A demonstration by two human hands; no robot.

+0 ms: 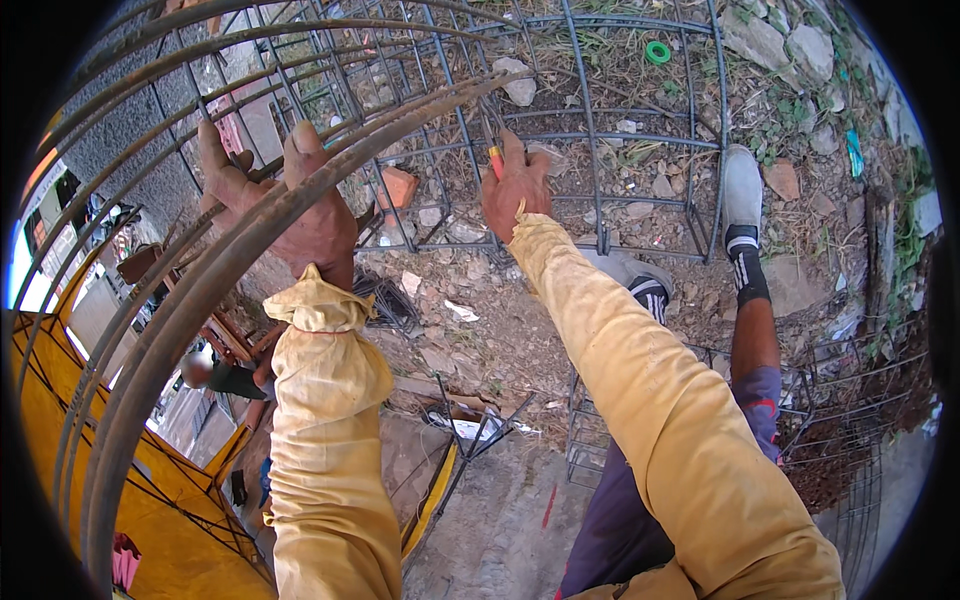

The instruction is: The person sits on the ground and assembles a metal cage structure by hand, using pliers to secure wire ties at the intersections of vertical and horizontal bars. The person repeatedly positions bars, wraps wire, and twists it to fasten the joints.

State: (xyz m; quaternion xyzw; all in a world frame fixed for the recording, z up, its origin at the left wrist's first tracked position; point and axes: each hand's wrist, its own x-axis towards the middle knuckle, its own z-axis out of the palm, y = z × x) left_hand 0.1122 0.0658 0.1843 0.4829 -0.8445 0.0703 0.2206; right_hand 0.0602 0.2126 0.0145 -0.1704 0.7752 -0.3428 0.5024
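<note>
My right hand (517, 192) is closed round a pair of pliers with a red and yellow handle (496, 160). Their dark metal end points up among the thin bars of a steel rebar cage (592, 120). To the left, my left hand (300, 232) is at a bundle of long, rusty steel bars (215, 250). Its thumb and one finger stick up apart, while another finger curls at a bar. A thick bar crosses in front of this hand and hides part of the palm. The bars' ends lie over the cage, close to the pliers.
A green ring-shaped roll (657, 52) lies on rubble and grass beyond the cage. A broken brick (398, 187) and stones lie under the bars. My shoe (741, 190) stands by the cage's right end. A yellow panel (190, 510) and another person's arm (236, 380) are at left.
</note>
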